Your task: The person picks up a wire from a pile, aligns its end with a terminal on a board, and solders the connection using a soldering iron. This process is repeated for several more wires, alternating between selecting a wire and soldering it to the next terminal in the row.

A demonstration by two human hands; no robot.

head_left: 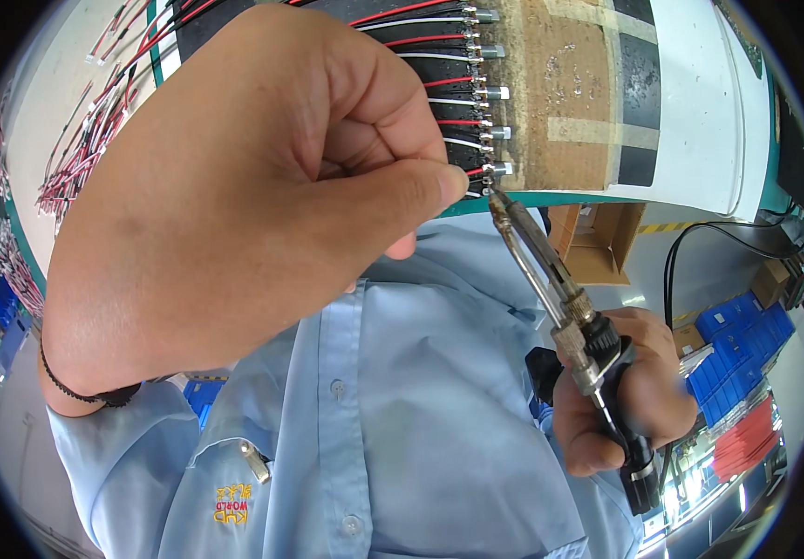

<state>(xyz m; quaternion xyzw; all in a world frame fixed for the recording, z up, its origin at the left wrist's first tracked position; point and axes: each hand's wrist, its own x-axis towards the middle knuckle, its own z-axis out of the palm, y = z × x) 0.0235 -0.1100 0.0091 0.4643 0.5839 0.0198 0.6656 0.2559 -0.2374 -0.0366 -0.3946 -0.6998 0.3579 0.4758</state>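
My left hand (281, 177) reaches across the bench edge, its thumb and fingers pinched together. Out of the thumb tip runs a short red wire (476, 171) to a small metal connector (502, 170), the nearest in a row of several. A white wire end shows just beside it; the rest of the wires there are hidden behind the hand. In my right hand (640, 382) is a black-handled soldering iron (574, 307) with a thin metal feed tube alongside. Its tip points up and left, touching or very close to the terminals of that nearest connector.
Beyond the hand, red, white and black wires (430, 42) lie on a black strip. A worn brown board (551, 93) sits right of the connectors. Bundled wires (95, 140) cover the left side. Below the bench are an open cardboard box (598, 242) and blue bins (742, 349).
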